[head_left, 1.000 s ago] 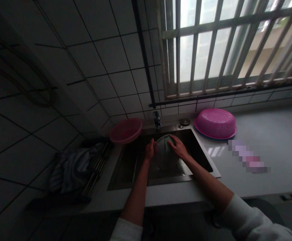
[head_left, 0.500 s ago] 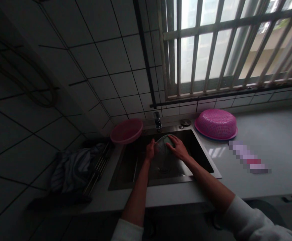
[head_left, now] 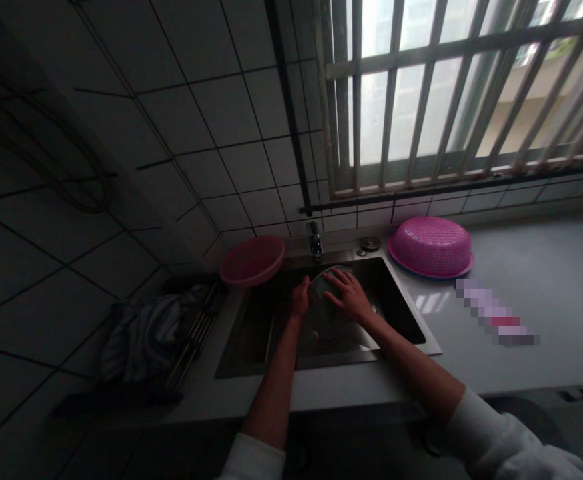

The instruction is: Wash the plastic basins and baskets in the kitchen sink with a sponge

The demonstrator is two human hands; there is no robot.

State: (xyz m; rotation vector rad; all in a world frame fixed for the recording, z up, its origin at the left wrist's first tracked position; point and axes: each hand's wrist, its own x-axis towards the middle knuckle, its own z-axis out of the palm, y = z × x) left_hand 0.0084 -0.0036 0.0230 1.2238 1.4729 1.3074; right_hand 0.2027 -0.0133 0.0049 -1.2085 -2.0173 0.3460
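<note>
Both my hands are over the steel sink [head_left: 396, 303], under the tap [head_left: 313, 241]. My left hand [head_left: 300, 298] grips the left edge of a round greenish dish [head_left: 321, 285], which is tilted up. My right hand [head_left: 346, 293] lies across the dish's face with fingers spread and pressed on it; whether a cloth is under the fingers is too dark to tell. The lower part of the dish is hidden in the shadow of the basin.
A pink basin [head_left: 252, 259] leans at the sink's back left corner. An upturned pink mesh basket [head_left: 431, 245] sits on the white counter [head_left: 531, 267] to the right. A striped cloth [head_left: 144, 333] lies on a rack at the left. Tiled wall and barred window stand behind.
My right hand has slid leftward and lower across the dish's face, now covering more of it. My left hand has stayed at the dish's edge.
</note>
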